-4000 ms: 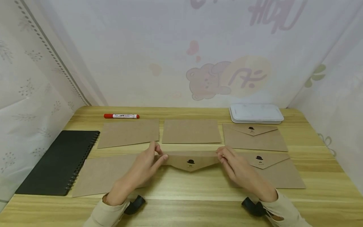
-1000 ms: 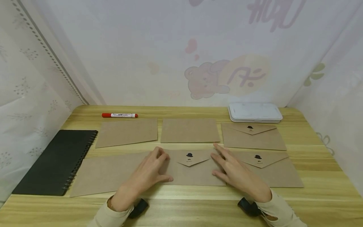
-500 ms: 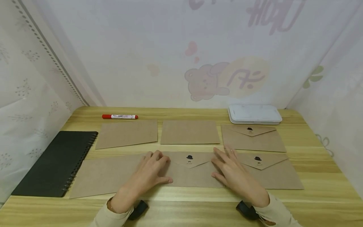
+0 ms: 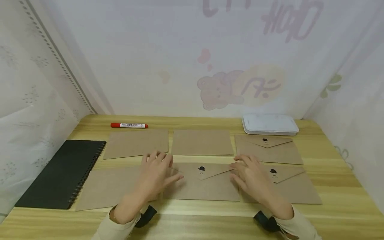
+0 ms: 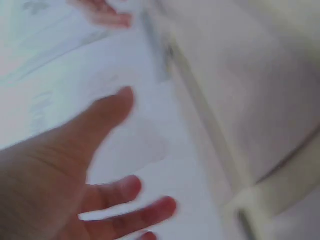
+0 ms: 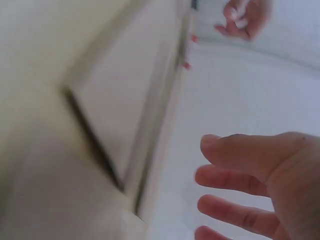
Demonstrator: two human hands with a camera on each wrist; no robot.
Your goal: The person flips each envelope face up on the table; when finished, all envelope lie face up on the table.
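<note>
Black notebook (image 4: 60,175): flat, spiral edge facing right.
Left hand (image 4: 152,176): fingers apart, thumb stretched out; contact unclear.
Middle envelope (image 4: 204,190): front row, between the hands (it wears a printed hat (image 4: 202,168)).
Right hand (image 4: 253,180): fingers apart, at the envelope's right end.

Marker (image 4: 129,125) and case (image 4: 270,124) lie behind the envelopes (image 4: 204,190), notebook (image 4: 61,175) to their left.

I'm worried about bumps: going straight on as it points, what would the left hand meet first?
Probably the far row's leftmost plain envelope: in the head view, the left hand points toward its near edge. The hand's height is unclear, so it might pass over.
</note>
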